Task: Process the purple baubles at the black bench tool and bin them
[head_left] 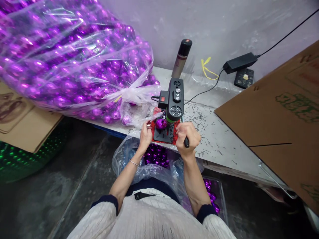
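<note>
A small black bench press machine (174, 99) stands on a red pad at the table's front edge. A shiny purple ball (160, 123) sits under its head on the black base plate. My left hand (145, 135) is closed around the ball's left side, fingers pinched on it. My right hand (187, 135) is a fist wrapped round the machine's black lever handle (186, 142), right of the base.
A huge clear bag of purple balls (74, 63) fills the table's left. A smaller open bag of purple balls (157, 159) sits at my lap. Cardboard sheet (279, 116) leans at the right. A spray can (181, 58), power adapter (239, 62) and metal shavings lie behind.
</note>
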`<state>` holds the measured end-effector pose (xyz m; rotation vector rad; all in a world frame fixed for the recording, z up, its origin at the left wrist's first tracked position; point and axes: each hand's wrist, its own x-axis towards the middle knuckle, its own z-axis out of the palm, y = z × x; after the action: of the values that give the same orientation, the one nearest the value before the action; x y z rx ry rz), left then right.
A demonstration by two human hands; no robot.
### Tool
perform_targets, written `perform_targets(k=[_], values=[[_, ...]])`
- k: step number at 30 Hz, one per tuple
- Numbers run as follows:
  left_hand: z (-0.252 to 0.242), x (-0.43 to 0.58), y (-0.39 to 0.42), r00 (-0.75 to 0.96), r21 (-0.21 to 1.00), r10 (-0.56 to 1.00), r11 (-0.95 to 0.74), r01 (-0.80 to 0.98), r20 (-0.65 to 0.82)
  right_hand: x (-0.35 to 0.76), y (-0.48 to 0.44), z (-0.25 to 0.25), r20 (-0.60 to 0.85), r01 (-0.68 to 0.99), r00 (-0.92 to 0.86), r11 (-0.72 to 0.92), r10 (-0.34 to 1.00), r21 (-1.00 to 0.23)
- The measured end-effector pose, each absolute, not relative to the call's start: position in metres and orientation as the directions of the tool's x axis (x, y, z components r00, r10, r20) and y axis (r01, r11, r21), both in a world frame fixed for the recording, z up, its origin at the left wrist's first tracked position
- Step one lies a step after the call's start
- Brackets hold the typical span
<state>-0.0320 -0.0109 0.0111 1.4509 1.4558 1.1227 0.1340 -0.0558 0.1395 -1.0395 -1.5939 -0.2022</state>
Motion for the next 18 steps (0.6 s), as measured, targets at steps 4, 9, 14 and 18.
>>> perform_targets(k=[4,9,14,18], values=[[0.015,-0.04,0.007,0.135,0.933,0.979,-0.191,0.304,0.156,0.134,-0.056,0.139,0.864,0.712,0.061,0.585,0.5,-0.389],[0.022,-0.05,0.005,0.407,0.853,0.881,-0.392,0.344,0.24,0.134,-0.056,0.138,0.864,0.708,0.065,0.588,0.499,-0.392],[0.017,-0.044,-0.013,0.38,0.805,0.902,-0.375,0.461,0.203,0.135,-0.056,0.136,0.859,0.714,0.061,0.579,0.509,-0.394],[0.011,-0.041,-0.012,0.284,0.818,0.923,-0.367,0.442,0.26,0.136,-0.056,0.135,0.851,0.724,0.055,0.566,0.522,-0.394]])
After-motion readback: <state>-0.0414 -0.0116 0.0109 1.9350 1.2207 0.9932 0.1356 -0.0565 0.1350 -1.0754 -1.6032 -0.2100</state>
